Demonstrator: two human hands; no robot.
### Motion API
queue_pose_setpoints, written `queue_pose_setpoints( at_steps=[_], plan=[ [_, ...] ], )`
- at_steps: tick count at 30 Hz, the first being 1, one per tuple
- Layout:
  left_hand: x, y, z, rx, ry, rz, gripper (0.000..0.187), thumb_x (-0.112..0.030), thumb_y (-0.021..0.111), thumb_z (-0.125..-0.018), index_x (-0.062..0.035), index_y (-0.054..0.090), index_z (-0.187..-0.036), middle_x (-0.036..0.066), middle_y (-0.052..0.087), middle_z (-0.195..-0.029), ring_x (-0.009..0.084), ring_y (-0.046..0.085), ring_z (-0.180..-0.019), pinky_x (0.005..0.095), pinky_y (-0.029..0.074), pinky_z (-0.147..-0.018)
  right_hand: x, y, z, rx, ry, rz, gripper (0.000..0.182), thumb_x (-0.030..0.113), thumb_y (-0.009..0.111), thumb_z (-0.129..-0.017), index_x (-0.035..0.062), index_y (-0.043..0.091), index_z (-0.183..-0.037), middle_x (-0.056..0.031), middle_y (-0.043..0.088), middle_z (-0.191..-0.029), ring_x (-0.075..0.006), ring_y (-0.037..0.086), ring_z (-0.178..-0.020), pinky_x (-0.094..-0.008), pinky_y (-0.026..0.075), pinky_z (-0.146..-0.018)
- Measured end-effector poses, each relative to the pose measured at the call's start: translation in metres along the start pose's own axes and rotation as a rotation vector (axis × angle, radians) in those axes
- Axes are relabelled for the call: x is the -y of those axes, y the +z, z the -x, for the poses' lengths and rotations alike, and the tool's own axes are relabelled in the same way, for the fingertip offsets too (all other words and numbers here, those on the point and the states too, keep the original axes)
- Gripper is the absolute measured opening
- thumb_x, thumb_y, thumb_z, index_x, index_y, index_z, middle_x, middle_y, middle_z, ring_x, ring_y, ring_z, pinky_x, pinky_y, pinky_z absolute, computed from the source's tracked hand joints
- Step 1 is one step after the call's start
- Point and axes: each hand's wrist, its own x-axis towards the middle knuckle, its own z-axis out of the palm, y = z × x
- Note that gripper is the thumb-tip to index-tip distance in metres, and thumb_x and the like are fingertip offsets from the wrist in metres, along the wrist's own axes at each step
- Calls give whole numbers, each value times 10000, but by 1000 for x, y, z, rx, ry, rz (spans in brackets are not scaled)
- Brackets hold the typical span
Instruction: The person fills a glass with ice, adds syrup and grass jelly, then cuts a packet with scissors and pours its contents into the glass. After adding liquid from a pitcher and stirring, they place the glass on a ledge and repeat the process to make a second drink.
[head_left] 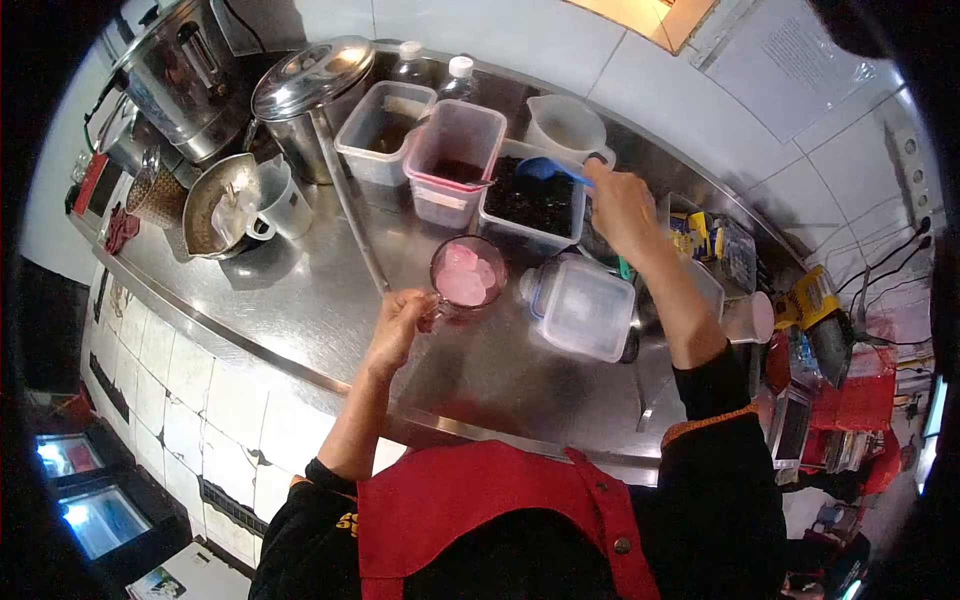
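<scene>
Behind right hand [622, 208], blue scoop [548, 168] handle hidden; left hand [398, 325] grips cup [467, 276]

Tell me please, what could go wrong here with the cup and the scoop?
1. The left hand holds the cup of pink pieces only from the side; it may tip.
2. The right hand has a blue scoop in the tub of dark filling; filling could spill over the counter on its way across.
</scene>
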Motion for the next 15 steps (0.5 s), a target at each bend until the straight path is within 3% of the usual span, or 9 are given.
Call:
queue_pose_setpoints(
  at_steps=[1, 3, 6, 10, 15],
  plan=[
    [0, 0, 0, 1, 0, -2, 270, -162, 523, -812, -83, 477, -558, -21, 442, -538, 81, 389, -500, 241, 317, -479, 1, 7, -1, -1, 2, -1, 304, 14, 550, -705, 34, 572, -1008, -180, 576, -721, -352, 590, -721, -441, 464, -651],
    [1, -1, 0, 47, 19, -15, 278, -174, 519, -815, -78, 476, -558, -18, 445, -538, 81, 394, -503, 240, 320, -484, 0, 24, -2, -196, -238, -134, 355, -27, 526, -695, 74, 591, -1029, -147, 563, -737, -317, 579, -744, -413, 465, -672],
    [2, -5, -1, 84, 27, -17, 278, -181, 521, -814, -77, 479, -560, -19, 448, -543, 80, 397, -508, 240, 321, -488, -11, 25, -1, -81, -273, -125, 369, -26, 523, -698, 100, 604, -1035, -129, 552, -765, -296, 565, -751, -391, 468, -679],
    [5, -7, -2, 105, 18, -23, 270, -186, 522, -812, -74, 491, -568, -21, 451, -545, 79, 400, -514, 235, 320, -495, -23, -3, 9, 38, -246, 8, 344, -25, 527, -695, 93, 617, -1005, -128, 555, -770, -293, 569, -755, -388, 470, -677],
    [4, 0, -4, 119, 58, -5, 268, -201, 515, -812, -63, 509, -583, -17, 460, -555, 78, 406, -528, 234, 323, -505, -16, -1, -1, -96, -149, 49, 369, -21, 534, -694, 89, 597, -1040, -144, 575, -744, -303, 582, -775, -385, 481, -678]
  ],
)
